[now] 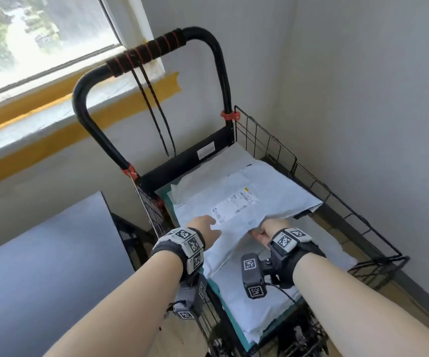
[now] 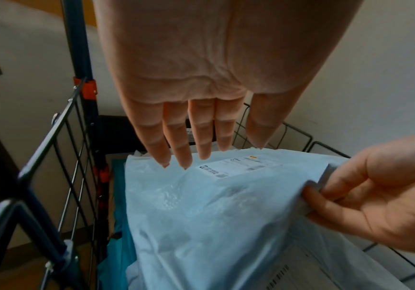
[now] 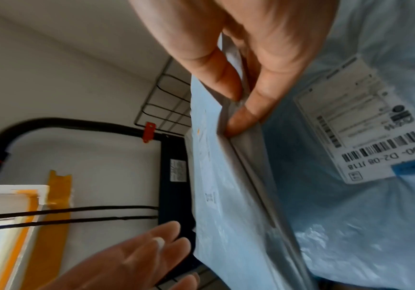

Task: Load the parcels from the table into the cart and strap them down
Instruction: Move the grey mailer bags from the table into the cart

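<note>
From the head view, the top parcel (image 1: 246,199) is a pale blue plastic mailer with a white printed label, and it lies tilted over the cart (image 1: 311,181), a black wire basket with a black handle. At least two more pale parcels lie under it; one lower parcel (image 1: 254,300) shows near the arms. The right hand (image 1: 270,229) pinches the near edge of the top parcel. The left hand (image 1: 203,225) lies with its fingers stretched out on the near left part of this parcel. A grey tabletop (image 1: 40,266) stands left of the cart.

In the left wrist view, the left hand (image 2: 189,125) is flat and open, fingertips touching or almost touching the parcel (image 2: 201,206). The right hand (image 2: 375,196) grips the parcel's folded edge.

In the right wrist view, thumb and fingers of the right hand (image 3: 248,68) are closed on the grey edge of the top parcel (image 3: 221,176). The lower parcel (image 3: 375,186) has a barcode label. Two black cords (image 3: 65,215) run from the handle.
</note>
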A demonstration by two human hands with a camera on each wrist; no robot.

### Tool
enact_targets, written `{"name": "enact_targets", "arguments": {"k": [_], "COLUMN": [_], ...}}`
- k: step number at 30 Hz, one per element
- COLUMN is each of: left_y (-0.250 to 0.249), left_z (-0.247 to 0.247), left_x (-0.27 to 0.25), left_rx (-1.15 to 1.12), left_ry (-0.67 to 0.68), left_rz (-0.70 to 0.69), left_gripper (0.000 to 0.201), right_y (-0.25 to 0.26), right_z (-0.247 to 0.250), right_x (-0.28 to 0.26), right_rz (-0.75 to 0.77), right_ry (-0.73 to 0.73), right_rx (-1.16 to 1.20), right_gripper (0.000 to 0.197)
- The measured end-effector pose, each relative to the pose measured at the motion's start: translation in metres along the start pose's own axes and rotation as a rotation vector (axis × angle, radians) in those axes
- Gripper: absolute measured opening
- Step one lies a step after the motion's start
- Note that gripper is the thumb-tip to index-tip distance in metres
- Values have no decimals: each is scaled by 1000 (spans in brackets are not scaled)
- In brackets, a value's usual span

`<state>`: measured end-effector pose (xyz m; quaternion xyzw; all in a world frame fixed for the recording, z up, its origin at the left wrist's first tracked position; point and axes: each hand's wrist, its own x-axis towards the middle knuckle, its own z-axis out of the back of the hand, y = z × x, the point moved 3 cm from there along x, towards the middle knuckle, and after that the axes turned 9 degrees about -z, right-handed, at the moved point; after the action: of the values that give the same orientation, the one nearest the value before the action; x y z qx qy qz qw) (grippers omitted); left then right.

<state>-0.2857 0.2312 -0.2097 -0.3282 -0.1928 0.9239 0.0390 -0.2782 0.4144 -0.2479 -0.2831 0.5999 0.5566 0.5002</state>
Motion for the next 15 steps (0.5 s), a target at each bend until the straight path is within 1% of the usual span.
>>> {"name": "enact_targets", "arguments": {"k": [1, 2, 3, 4, 5, 6, 7, 8, 9, 10, 12, 14, 15], "left_y": [-1, -2, -3, -5, -8, -12, -16, -19, -22, -26, -30, -30, -29], "left_z": [-3, -7, -11, -16, -22, -29, -36, -42, -48, -54, -66, -79, -86], "left_x": [4, 9, 14, 18, 23, 27, 33, 39, 44, 48, 56, 64, 68], "left_rx": [-19, -34, -48, -60, -72, -82, -90, -94, -97, -93, -69, -30, -15], "left_ry": [-3, -3, 0, 7, 18, 32, 43, 52, 54, 61, 78, 108, 128], "left_rz": [32, 66, 98, 130, 158, 185, 202, 214, 219, 225, 221, 208, 209], "left_gripper": [46, 46, 46, 46, 46, 46, 46, 46, 45, 45, 45, 46, 46], "right_y": [0, 0, -1, -4, -4, -2, 1, 8, 18, 29, 54, 63, 64], "right_z": [-2, -2, -1, 0, 3, 5, 8, 10, 10, 14, 19, 19, 19], "right_x": [5, 12, 16, 24, 25, 32, 31, 35, 42, 48, 56, 65, 71], "right_rz": [51, 29, 2, 29, 12, 11, 44, 44, 93, 195, 470, 659, 687], "right_ry": [-26, -84, -75, -23, -25, 3, 69, 104, 108, 59, -117, -158, -138], "right_rx": [-298, -529, -659, -739, -836, -882, -890, -812, -802, -825, -1147, -1481, -1604], "right_gripper": [47, 51, 51, 51, 52, 53, 49, 42, 36, 33, 34, 42, 49]}}
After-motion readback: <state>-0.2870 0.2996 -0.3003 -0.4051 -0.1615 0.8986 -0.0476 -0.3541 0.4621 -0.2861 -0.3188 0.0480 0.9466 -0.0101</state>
